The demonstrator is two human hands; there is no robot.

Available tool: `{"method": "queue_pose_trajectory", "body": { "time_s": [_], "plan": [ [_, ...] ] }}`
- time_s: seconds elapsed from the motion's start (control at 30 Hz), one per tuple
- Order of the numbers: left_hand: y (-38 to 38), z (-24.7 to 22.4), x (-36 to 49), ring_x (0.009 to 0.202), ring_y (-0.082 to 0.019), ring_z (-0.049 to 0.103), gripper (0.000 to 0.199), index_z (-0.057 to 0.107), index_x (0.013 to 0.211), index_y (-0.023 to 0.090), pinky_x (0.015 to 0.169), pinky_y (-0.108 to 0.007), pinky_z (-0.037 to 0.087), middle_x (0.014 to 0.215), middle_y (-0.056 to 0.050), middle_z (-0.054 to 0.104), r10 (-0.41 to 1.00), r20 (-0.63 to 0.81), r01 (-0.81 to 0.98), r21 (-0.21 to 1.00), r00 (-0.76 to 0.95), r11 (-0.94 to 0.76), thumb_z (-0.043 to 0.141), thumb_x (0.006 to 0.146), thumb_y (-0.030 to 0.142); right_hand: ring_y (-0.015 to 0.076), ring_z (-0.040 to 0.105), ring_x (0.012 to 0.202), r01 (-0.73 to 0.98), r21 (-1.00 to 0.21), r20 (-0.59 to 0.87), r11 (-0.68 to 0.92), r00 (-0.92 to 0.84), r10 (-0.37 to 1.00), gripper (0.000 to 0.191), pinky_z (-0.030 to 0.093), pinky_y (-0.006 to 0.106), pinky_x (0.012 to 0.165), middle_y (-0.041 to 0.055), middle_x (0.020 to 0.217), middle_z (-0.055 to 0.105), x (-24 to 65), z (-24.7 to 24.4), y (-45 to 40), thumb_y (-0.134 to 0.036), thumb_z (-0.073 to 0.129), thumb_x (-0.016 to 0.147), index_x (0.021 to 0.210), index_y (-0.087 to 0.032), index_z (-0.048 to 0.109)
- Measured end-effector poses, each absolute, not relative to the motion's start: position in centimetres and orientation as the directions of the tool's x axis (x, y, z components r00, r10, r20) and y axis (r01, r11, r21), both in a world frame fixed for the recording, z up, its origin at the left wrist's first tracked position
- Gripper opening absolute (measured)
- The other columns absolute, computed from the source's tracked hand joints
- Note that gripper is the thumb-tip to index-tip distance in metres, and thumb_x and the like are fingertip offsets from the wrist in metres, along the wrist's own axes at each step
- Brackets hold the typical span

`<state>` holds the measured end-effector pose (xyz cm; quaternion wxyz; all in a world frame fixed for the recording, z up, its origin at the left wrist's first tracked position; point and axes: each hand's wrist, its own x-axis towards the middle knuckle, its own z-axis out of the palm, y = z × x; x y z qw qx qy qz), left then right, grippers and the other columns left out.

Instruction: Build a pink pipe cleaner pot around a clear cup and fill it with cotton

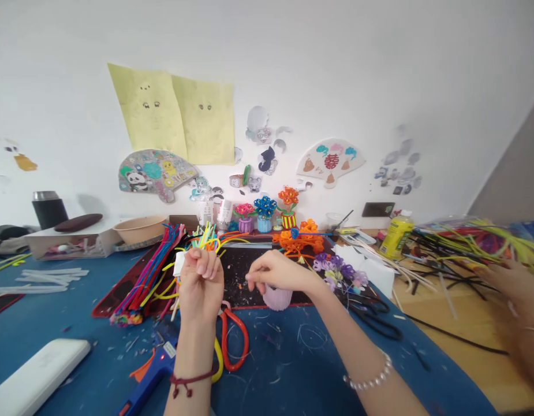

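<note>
Pale-pink pot [277,299] partly behind right hand [280,270], contact unclear

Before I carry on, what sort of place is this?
Probably a handicraft workspace: there's a bundle of colourful pipe cleaners, what looks like a blue glue gun, and a row of small handmade-looking potted flowers.

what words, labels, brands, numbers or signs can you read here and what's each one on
"囍", in red, on the white fan on the wall
Yellow bottle: label print too small and blurred to read
White bottle by the wall: print too blurred to read
Blue glue gun: sticker too small to read
</note>
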<state>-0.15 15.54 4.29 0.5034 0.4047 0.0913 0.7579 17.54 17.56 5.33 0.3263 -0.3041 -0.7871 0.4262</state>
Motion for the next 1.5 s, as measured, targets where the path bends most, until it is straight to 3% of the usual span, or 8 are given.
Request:
{"method": "queue_pose_trajectory", "body": {
  "time_s": [0.2, 0.33, 0.5, 0.63, 0.87, 1.07, 1.27, 1.5],
  "plan": [
    [15.5, 3.5, 1.6, 0.061, -0.008, 0.055, 0.019, 0.072, 0.089, 0.014, 0.054, -0.017, 0.044, 0.076, -0.003, 0.067, 0.902, 0.426, -0.494, 0.801, 0.076, -0.337, 0.075, 0.08, 0.031, 0.0041, 0.023, 0.036, -0.043, -0.904, 0.399, 0.426, -0.444, 0.802, 0.042, 0.021, 0.019, 0.037, -0.012, 0.05, 0.029, 17.9, 9.6, 16.3, -0.056, 0.056, 0.088, 0.067, -0.02, 0.051],
    [14.6, 3.6, 2.9, 0.065, -0.014, 0.061, 0.025, 0.074, 0.096, 0.012, 0.058, -0.024, 0.048, 0.081, -0.008, 0.071, 0.883, 0.371, -0.342, 0.901, 0.288, -0.267, 0.077, 0.077, 0.028, 0.0068, 0.046, 0.048, -0.163, -0.846, 0.531, 0.507, -0.332, 0.78, 0.031, 0.041, 0.021, 0.049, -0.0064, 0.059, 0.05, 17.7, 11.6, 15.3, -0.049, 0.064, 0.086, 0.077, -0.02, 0.062],
    [15.0, 3.5, 2.2, 0.074, -0.01, 0.059, 0.03, 0.069, 0.105, 0.019, 0.067, -0.019, 0.047, 0.09, -0.002, 0.069, 0.89, 0.429, -0.339, 0.869, 0.153, -0.361, 0.074, 0.08, 0.036, 0.0138, 0.065, 0.069, -0.06, -0.847, 0.524, 0.528, -0.262, 0.81, 0.017, 0.053, 0.029, 0.07, 0.0021, 0.077, 0.072, 17.1, 10.2, 15.8, -0.034, 0.076, 0.075, 0.083, -0.018, 0.073],
    [15.5, 3.0, 2.6, 0.066, -0.012, 0.061, 0.048, 0.067, 0.11, 0.018, 0.063, -0.022, 0.049, 0.082, -0.002, 0.07, 0.901, 0.397, -0.292, 0.895, 0.173, -0.338, 0.081, 0.07, 0.039, 0.017, 0.067, 0.061, 0.031, -0.899, 0.395, 0.437, -0.377, 0.838, 0.025, 0.056, 0.032, 0.06, 0.0063, 0.076, 0.075, 16.7, 8.3, 15.8, -0.039, 0.069, 0.08, 0.083, -0.015, 0.076],
    [15.7, 2.9, 2.6, 0.047, -0.009, 0.055, 0.026, 0.071, 0.073, 0.013, 0.043, -0.018, 0.037, 0.058, -0.002, 0.067, 0.936, 0.301, -0.161, 0.948, 0.182, -0.273, 0.082, 0.067, 0.036, 0.0218, 0.071, 0.077, 0.252, -0.891, 0.344, 0.378, -0.171, 0.924, 0.026, 0.056, 0.034, 0.072, 0.0111, 0.085, 0.076, 19.1, 6.9, 15.0, -0.036, 0.065, 0.083, 0.091, -0.013, 0.075],
    [15.2, 3.3, 2.9, 0.047, -0.009, 0.053, 0.029, 0.071, 0.074, 0.014, 0.045, -0.02, 0.039, 0.061, -0.002, 0.067, 0.909, 0.291, -0.127, 0.956, 0.299, -0.265, 0.076, 0.073, 0.042, 0.0214, 0.067, 0.075, 0.386, -0.841, 0.362, 0.379, -0.117, 0.925, 0.028, 0.051, 0.033, 0.069, 0.0065, 0.087, 0.076, 20.6, 5.1, 13.7, -0.028, 0.072, 0.077, 0.104, -0.019, 0.076],
    [14.5, 3.7, 3.0, 0.055, -0.015, 0.06, 0.038, 0.073, 0.089, 0.013, 0.052, -0.025, 0.046, 0.069, -0.007, 0.07, 0.836, 0.236, -0.022, 0.966, 0.496, -0.259, 0.062, 0.084, 0.048, 0.0199, 0.068, 0.063, 0.318, -0.884, 0.342, 0.343, -0.061, 0.938, 0.015, 0.052, 0.03, 0.061, 0.0049, 0.072, 0.076, 21.4, 3.1, 11.4, -0.03, 0.072, 0.078, 0.081, -0.018, 0.078],
    [15.8, 2.7, 2.6, 0.102, -0.029, 0.062, 0.032, 0.067, 0.104, 0.016, 0.092, -0.044, 0.046, 0.109, -0.014, 0.069, 0.912, 0.395, 0.174, 0.895, 0.114, -0.41, 0.057, 0.086, 0.041, 0.0262, 0.073, 0.093, -0.034, -0.97, 0.231, 0.239, 0.159, 0.96, 0.043, 0.058, 0.036, 0.078, 0.0148, 0.102, 0.077, 25.9, 2.3, 7.7, -0.055, 0.062, 0.087, 0.101, -0.016, 0.073]
  ]
}}
